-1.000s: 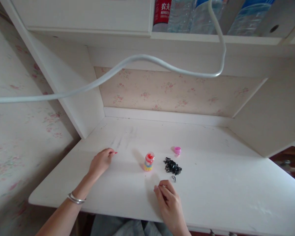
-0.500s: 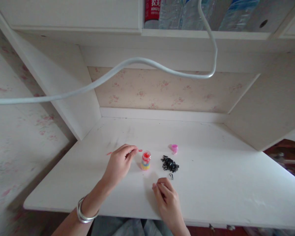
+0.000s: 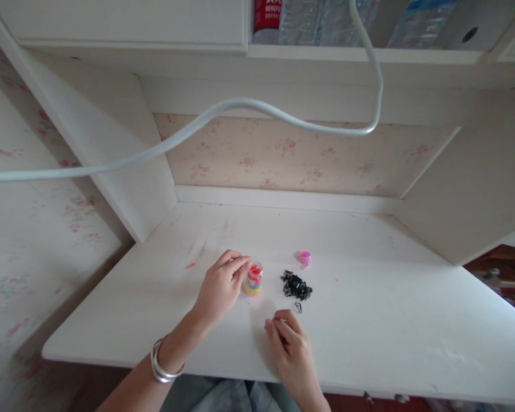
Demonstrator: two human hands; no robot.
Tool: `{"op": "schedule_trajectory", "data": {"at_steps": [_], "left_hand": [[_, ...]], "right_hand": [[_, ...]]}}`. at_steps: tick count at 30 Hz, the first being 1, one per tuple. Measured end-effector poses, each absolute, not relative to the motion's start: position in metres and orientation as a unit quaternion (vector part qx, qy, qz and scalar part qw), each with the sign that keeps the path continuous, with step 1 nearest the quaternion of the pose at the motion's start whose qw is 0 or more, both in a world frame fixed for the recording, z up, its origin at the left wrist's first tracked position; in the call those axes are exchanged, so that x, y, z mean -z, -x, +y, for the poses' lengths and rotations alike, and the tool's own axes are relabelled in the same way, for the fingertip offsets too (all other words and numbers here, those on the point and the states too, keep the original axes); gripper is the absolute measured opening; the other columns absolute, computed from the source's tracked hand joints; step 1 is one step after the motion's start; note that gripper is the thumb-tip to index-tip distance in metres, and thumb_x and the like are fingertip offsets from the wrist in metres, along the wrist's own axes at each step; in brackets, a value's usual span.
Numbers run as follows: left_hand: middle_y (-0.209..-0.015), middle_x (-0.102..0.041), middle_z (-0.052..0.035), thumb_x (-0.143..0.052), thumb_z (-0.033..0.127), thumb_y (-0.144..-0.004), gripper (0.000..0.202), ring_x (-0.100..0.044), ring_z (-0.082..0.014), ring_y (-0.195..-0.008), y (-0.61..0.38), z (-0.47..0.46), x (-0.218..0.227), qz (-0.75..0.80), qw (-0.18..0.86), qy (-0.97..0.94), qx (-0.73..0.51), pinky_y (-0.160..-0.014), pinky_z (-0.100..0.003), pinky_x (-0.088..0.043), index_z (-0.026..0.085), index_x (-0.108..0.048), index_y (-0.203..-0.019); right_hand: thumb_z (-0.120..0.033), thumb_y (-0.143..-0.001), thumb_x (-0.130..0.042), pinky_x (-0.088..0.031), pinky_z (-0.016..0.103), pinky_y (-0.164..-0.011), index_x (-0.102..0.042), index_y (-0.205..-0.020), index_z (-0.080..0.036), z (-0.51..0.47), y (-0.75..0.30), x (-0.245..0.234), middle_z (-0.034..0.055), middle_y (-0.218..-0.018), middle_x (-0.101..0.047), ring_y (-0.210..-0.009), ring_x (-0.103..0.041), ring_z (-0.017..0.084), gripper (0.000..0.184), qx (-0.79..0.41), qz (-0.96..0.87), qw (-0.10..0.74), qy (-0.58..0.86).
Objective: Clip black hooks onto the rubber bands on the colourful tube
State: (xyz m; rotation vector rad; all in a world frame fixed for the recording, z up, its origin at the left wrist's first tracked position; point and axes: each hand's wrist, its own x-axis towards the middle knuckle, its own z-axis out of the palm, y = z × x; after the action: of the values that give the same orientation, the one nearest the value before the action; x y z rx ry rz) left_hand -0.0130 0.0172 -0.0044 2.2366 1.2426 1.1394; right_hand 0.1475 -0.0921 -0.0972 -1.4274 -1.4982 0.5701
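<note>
My left hand is closed in a pinch at the mouth of a small clear jar. The jar stands upright and holds red, blue and yellow small bands in layers. A red rubber band is in the pinch, mostly hidden by the fingertips against the red ones in the jar. My right hand rests near the front of the table, its fingers curled and pressed together; whatever they hold, if anything, cannot be made out. Beyond it lies a pile of black rubber bands, with one loose black band apart from it.
A pink cap sits behind the black pile. One red band lies to the left on the white table. A white cable crosses overhead, below a shelf with bottles.
My left hand has moved right with the red band, from beside the jar to its mouth. The right hand stays in place.
</note>
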Motion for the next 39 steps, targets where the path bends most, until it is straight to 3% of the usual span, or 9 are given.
{"op": "schedule_trajectory", "data": {"at_steps": [8, 13, 17, 22, 25, 28, 34, 39], "left_hand": [[-0.096, -0.066, -0.0064, -0.044, 0.039, -0.093, 0.029, -0.062, -0.0167, -0.080, 0.052, 0.009, 0.020, 0.514, 0.210, -0.722, -0.413, -0.071, -0.026, -0.049, 0.021, -0.066, -0.102], [-0.079, -0.066, -0.0025, -0.052, 0.048, -0.086, 0.035, -0.056, -0.0139, -0.055, 0.082, -0.014, 0.065, 0.595, 0.347, -0.602, -0.405, -0.051, -0.024, -0.043, 0.020, -0.063, -0.104], [-0.068, -0.061, 0.0012, -0.059, 0.051, -0.078, 0.037, -0.051, -0.0127, -0.052, 0.098, -0.030, 0.094, 0.625, 0.401, -0.474, -0.473, -0.047, -0.022, -0.040, 0.020, -0.062, -0.098], [-0.056, -0.046, 0.0066, -0.060, 0.047, -0.081, 0.029, -0.041, -0.0088, -0.049, 0.104, -0.036, 0.105, 0.571, 0.431, -0.361, -0.599, -0.045, -0.019, -0.034, 0.020, -0.058, -0.093], [-0.060, -0.048, 0.0065, -0.062, 0.045, -0.079, 0.027, -0.039, -0.0072, -0.049, 0.105, -0.035, 0.106, 0.549, 0.435, -0.322, -0.637, -0.044, -0.018, -0.031, 0.022, -0.058, -0.091], [-0.069, -0.054, 0.0048, -0.065, 0.045, -0.076, 0.027, -0.043, -0.0064, -0.052, 0.105, -0.034, 0.107, 0.548, 0.447, -0.307, -0.637, -0.045, -0.017, -0.034, 0.023, -0.059, -0.090], [-0.074, -0.057, 0.0041, -0.067, 0.048, -0.074, 0.032, -0.048, -0.0074, -0.055, 0.105, -0.033, 0.110, 0.559, 0.453, -0.308, -0.622, -0.049, -0.018, -0.039, 0.023, -0.060, -0.092], [-0.075, -0.058, 0.0027, -0.066, 0.050, -0.074, 0.035, -0.050, -0.0091, -0.057, 0.105, -0.034, 0.109, 0.560, 0.443, -0.322, -0.621, -0.049, -0.019, -0.040, 0.022, -0.059, -0.093]], "right_hand": [[-0.035, -0.096, -0.042, -0.040, 0.020, -0.053, -0.058, -0.068, -0.018, -0.092, -0.145, 0.098, 0.0059, -0.085, -0.058, -0.058, -0.054, 0.009, 0.037, -0.209, -0.628, 0.444, 0.604], [-0.030, -0.097, -0.038, -0.042, 0.021, -0.058, -0.062, -0.073, -0.021, -0.086, -0.123, 0.086, 0.0035, -0.090, -0.061, -0.058, -0.057, 0.008, 0.035, -0.172, -0.717, 0.322, 0.594], [-0.022, -0.092, -0.047, -0.046, 0.023, -0.072, -0.063, -0.104, -0.027, -0.062, -0.080, 0.067, 0.0019, -0.093, -0.064, -0.083, -0.063, 0.016, 0.020, -0.192, -0.794, 0.254, 0.518], [-0.020, -0.089, -0.047, -0.049, 0.031, -0.077, -0.055, -0.119, -0.021, 0.002, -0.015, 0.066, 0.0084, -0.103, -0.062, -0.098, -0.059, 0.023, 0.031, -0.145, -0.801, 0.188, 0.549], [-0.025, -0.092, -0.044, -0.050, 0.033, -0.074, -0.046, -0.130, -0.023, 0.037, 0.013, 0.070, 0.0108, -0.110, -0.060, -0.101, -0.057, 0.024, 0.038, -0.125, -0.788, 0.156, 0.582], [-0.030, -0.095, -0.041, -0.051, 0.035, -0.071, -0.050, -0.125, -0.026, 0.055, 0.028, 0.071, 0.0094, -0.111, -0.058, -0.097, -0.059, 0.023, 0.031, -0.109, -0.770, 0.148, 0.611], [-0.029, -0.097, -0.041, -0.052, 0.034, -0.072, -0.059, -0.107, -0.020, 0.057, 0.027, 0.075, 0.0091, -0.113, -0.057, -0.098, -0.061, 0.022, 0.022, -0.115, -0.772, 0.127, 0.612], [-0.026, -0.097, -0.040, -0.050, 0.028, -0.065, -0.061, -0.101, -0.019, 0.032, 0.012, 0.069, 0.0074, -0.107, -0.060, -0.082, -0.065, 0.017, 0.022, -0.124, -0.767, 0.141, 0.614]]}}
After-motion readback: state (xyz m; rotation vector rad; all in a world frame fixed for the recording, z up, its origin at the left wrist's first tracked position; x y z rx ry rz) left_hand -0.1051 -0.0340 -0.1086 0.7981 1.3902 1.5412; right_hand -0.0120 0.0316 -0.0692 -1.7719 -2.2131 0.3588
